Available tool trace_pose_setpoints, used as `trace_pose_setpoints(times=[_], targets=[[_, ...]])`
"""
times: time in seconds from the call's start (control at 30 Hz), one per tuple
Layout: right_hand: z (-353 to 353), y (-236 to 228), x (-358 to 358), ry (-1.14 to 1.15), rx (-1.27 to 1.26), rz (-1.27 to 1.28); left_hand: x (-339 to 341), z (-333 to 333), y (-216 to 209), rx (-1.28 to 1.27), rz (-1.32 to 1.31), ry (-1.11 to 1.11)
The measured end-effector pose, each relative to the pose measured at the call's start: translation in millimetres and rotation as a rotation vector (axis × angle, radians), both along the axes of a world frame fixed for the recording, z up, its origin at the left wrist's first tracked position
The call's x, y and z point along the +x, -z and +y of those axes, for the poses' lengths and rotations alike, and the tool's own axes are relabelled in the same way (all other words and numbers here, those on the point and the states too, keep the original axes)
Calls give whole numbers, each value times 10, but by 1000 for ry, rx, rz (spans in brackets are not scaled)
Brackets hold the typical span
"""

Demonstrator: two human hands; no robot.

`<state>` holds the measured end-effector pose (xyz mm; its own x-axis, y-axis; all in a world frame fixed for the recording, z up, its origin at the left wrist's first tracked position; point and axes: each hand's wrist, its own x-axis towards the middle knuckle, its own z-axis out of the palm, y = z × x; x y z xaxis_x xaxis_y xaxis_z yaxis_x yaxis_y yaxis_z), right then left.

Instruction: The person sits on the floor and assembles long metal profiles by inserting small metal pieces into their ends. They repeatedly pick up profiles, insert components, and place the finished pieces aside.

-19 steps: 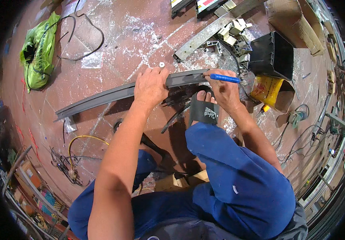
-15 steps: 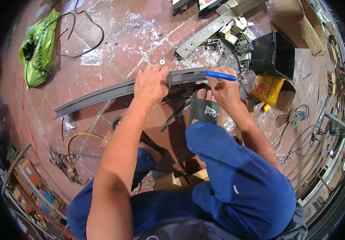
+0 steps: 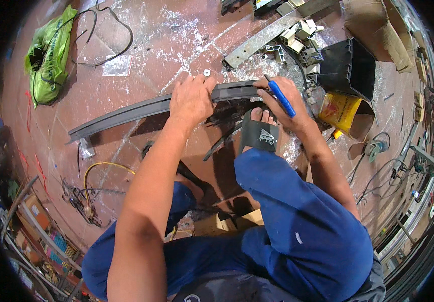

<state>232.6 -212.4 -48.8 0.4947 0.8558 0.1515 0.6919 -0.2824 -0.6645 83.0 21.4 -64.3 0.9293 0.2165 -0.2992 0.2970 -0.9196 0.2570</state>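
Note:
A long grey profile strip point(image 3: 126, 114) lies across in front of me, its left end farther off and seemingly curved by the lens. Around its middle, my left hand point(image 3: 191, 100) is closed, fingers over the far edge. My right hand point(image 3: 293, 95) is at the strip's right end, closed on a slim blue-handled tool point(image 3: 281, 96). The tool's dark, thin tip points up and away from me, past the strip's end. Some fingers of that hand touch the strip's end, and its lower fingers are partly hidden. My sandalled foot point(image 3: 259, 133) rests just below the right end.
Beyond the right hand lie a metal bar point(image 3: 257, 44), several cut profile pieces point(image 3: 297, 38), a black bin point(image 3: 349, 68) and a yellow container point(image 3: 342, 111). A cardboard box point(image 3: 373, 30) stands farther right. A green bag point(image 3: 50, 58) and black cable point(image 3: 126, 38) are at far left.
The blue-handled tool has turned in my right hand, from nearly level to steeply slanted, its dark tip now showing at the top. My left hand still holds the strip.

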Motion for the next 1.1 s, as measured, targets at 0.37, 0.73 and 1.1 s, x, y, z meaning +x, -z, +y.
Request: trace_pose_setpoints(times=[0.37,0.73,1.1], targets=[[-37,159,-50,228,-73,65,-25,7,22,-26,-52,27],[-70,97,7,27,3,91,-34,33,36,-23,-68,33],[77,259,-20,204,86,-14,59,127,-74,-31,65,46]])
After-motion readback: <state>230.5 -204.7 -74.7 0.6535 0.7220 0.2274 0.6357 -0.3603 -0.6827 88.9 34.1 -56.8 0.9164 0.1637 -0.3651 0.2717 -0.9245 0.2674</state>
